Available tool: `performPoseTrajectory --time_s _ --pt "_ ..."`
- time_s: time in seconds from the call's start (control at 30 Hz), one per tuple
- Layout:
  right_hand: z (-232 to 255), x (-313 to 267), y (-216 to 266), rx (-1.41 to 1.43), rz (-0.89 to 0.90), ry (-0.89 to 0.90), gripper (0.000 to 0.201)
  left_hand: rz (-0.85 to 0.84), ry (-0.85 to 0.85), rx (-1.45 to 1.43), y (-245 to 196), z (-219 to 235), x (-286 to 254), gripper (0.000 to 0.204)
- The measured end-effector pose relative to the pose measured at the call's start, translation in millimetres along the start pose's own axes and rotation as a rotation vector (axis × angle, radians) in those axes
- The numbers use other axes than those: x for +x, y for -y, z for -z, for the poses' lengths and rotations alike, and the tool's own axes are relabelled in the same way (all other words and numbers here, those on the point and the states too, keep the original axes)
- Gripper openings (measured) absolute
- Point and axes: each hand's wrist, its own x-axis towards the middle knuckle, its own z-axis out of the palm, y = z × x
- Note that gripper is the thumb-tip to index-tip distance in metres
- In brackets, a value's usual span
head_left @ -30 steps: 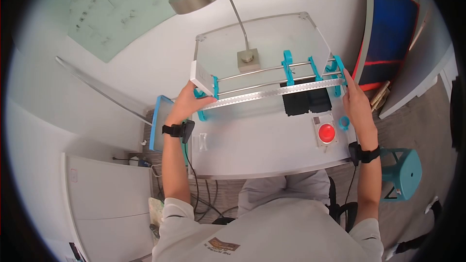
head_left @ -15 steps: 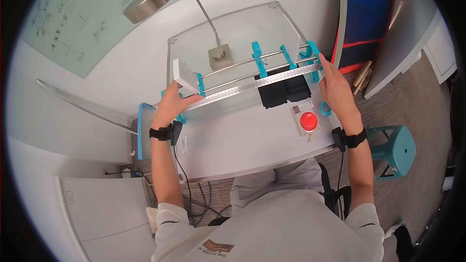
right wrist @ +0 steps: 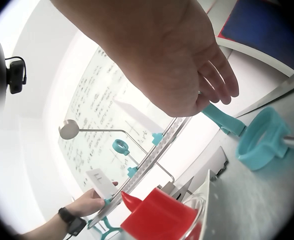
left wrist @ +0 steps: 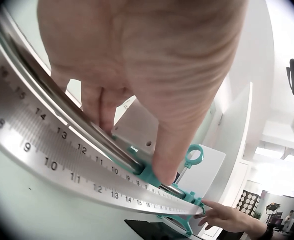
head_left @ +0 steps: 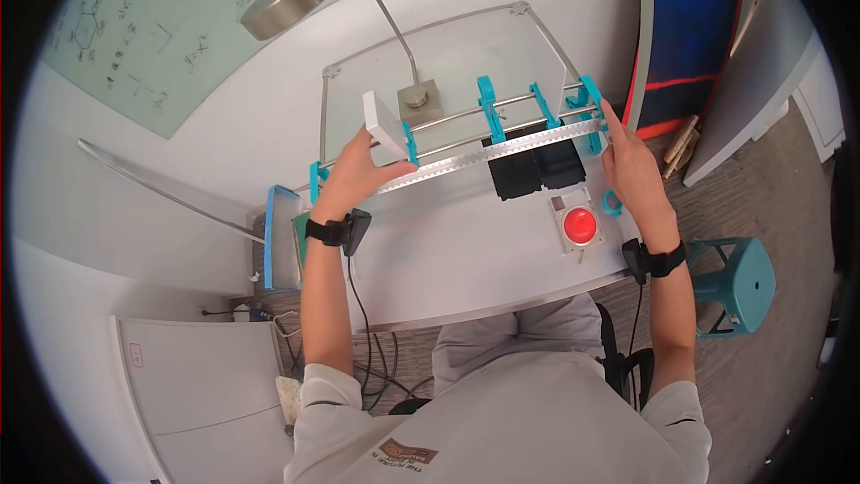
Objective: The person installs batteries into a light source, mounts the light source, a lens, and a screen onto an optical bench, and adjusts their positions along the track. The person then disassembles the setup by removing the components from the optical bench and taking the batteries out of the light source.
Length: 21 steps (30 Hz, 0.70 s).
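Note:
An optical bench with two metal rods and a silver ruler lies across the table, carried by teal brackets. Toward its left end, my left hand grips a white plate on a teal slider, thumb on the slider and fingers behind the plate. My right hand holds the teal end bracket at the far right; part of its grip is hidden. Between the hands stand a teal ring holder and another teal slider. A second pale plate rises near the right end.
A red candle-shaped piece on a white base and a loose teal ring sit near my right wrist. Black flat pieces lie beneath the ruler. Behind the bench stands a lamp base; a teal stool is at right.
My left hand has slid the white plate rightward along the rods, away from the left end bracket. My right hand stays at the right end. The head view has shifted.

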Motion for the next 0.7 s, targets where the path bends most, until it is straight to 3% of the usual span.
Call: performPoseTrajectory --time_s 0.7 --pt "2.2 0.9 1.9 -0.018 -0.035 0.043 0.073 0.072 0.082 -0.035 -18.7 -13.5 12.7 0.091"
